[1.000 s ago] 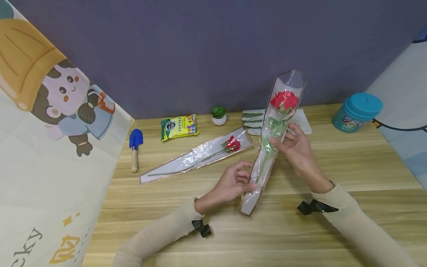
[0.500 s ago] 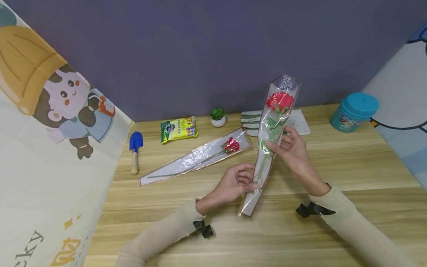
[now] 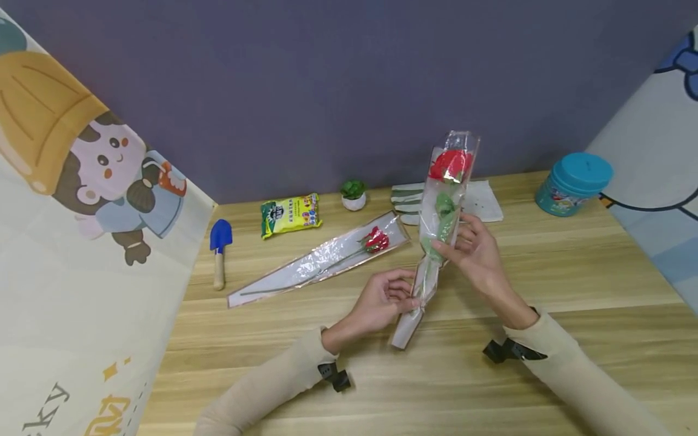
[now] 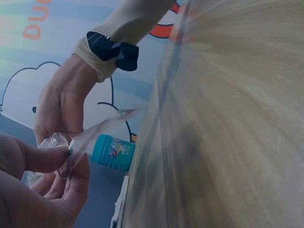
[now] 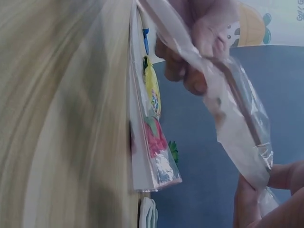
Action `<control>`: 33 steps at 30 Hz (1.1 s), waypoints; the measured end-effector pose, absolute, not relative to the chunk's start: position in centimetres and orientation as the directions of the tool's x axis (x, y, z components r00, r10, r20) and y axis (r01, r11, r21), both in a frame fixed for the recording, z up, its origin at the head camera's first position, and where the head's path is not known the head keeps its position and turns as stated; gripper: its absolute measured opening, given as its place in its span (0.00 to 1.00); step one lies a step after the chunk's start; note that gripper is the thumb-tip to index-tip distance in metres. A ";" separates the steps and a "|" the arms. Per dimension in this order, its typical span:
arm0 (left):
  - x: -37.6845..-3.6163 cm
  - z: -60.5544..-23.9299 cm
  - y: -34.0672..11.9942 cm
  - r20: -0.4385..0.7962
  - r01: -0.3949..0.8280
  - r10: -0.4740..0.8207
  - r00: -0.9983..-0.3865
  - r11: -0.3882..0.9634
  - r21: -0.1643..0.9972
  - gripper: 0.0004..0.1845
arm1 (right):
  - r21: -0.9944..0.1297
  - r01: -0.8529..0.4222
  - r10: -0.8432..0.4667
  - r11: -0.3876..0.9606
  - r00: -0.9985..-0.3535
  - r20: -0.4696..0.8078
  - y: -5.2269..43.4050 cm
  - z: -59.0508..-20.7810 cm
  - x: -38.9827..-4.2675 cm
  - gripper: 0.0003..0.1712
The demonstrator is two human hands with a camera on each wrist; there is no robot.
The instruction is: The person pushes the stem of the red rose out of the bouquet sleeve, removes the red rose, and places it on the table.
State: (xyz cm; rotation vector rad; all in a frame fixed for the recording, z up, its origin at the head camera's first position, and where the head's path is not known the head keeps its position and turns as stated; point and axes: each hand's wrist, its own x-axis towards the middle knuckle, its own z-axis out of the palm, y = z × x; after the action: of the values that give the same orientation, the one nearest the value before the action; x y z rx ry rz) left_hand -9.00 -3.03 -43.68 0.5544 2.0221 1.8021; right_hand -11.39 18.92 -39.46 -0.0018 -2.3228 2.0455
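Observation:
A red rose with green leaves (image 3: 451, 165) stands slanted in a clear and white wrapping sleeve (image 3: 406, 327), lifted off the table. Around its lower part, my left hand (image 3: 380, 300) pinches the sleeve between thumb and fingers. Higher up, by the leaves, my right hand (image 3: 475, 251) grips it with the thumb in front. The sleeve is creased between the two hands. In the right wrist view the crumpled film (image 5: 237, 128) runs from one hand to the other. A second wrapped rose (image 3: 376, 240) lies on the table to the left of my hands.
Along the back of the wooden table (image 3: 327, 387) are a yellow-green packet (image 3: 291, 215), a small potted plant (image 3: 353, 194), striped gloves (image 3: 407, 201) and a teal tub (image 3: 574, 183). A blue toy shovel (image 3: 220, 254) lies at the left. A dark wall (image 3: 305, 91) rises behind.
The held rose has come slightly down and to the left at its top. Its sleeve has become narrower and more creased between the hands. Both hands keep their hold.

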 end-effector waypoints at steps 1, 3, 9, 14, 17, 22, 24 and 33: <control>-9.0 -43.7 -3.0 -0.015 0.045 0.523 -0.852 0.102 0.994 0.26 | -0.989 -0.036 0.024 0.141 -0.999 0.040 18.9 -39.5 -11.3 0.42; -9.1 -43.7 -3.0 -0.008 0.050 0.515 -0.857 0.098 0.994 0.26 | -0.986 -0.049 0.016 0.157 -0.999 0.052 18.7 -39.7 -11.1 0.42; -9.5 -43.6 -2.8 0.023 0.072 0.482 -0.876 0.083 0.994 0.23 | -0.980 -0.100 0.014 0.169 -0.994 0.104 17.8 -40.3 -10.6 0.40; -9.8 -43.6 -2.8 0.031 0.083 0.465 -0.885 0.093 0.992 0.21 | -0.979 -0.126 0.024 0.162 -0.991 0.131 17.1 -40.5 -10.2 0.37; -9.9 -43.7 -2.8 0.036 0.088 0.462 -0.886 0.090 0.992 0.21 | -0.979 -0.129 0.031 0.156 -0.990 0.135 16.9 -40.6 -10.1 0.36; -9.9 -43.7 -2.8 0.041 0.091 0.470 -0.882 0.086 0.992 0.21 | -0.982 -0.134 0.022 0.136 -0.990 0.138 17.0 -40.8 -10.3 0.36; -9.8 -43.7 -2.8 0.040 0.097 0.476 -0.879 0.095 0.991 0.22 | -0.982 -0.131 0.021 0.135 -0.991 0.135 17.2 -40.9 -10.3 0.35; -9.7 -43.5 -3.1 0.037 0.105 0.518 -0.855 0.102 0.989 0.26 | -0.993 -0.056 0.032 0.100 -0.998 0.060 17.5 -40.1 -10.6 0.34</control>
State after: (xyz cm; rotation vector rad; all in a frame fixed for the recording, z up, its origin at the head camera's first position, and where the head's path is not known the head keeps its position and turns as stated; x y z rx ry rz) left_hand -9.67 -3.05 -43.53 0.6134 2.0665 1.8104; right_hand -10.65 17.48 -40.14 0.0253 -2.2800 2.0641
